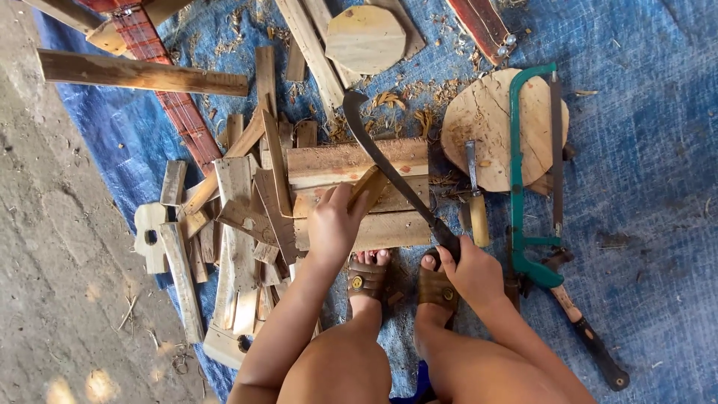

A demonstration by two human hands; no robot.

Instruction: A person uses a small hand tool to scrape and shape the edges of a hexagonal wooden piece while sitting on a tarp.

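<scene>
The left hand point(334, 224) is clamped on a small strip of wood point(368, 187), propping it tilted on top of a chunky wood block point(359, 161) that sits right in front of the sandaled feet point(404, 280). The right hand point(473, 271) is wrapped tight around the handle of a long curved knife point(389, 161), whose blade runs diagonally up and left, edge touching the strip. Everything's down on a blue tarp point(643, 150) on the floor. Left of the block is a messy pile of wood offcuts point(232, 217). To the right, a round wooden disc point(490, 123) with a chisel point(475, 202) lying across its edge and a green hacksaw point(523, 172) over it. Another rounded board point(366, 37) sits further up, with shavings scattered around.
</scene>
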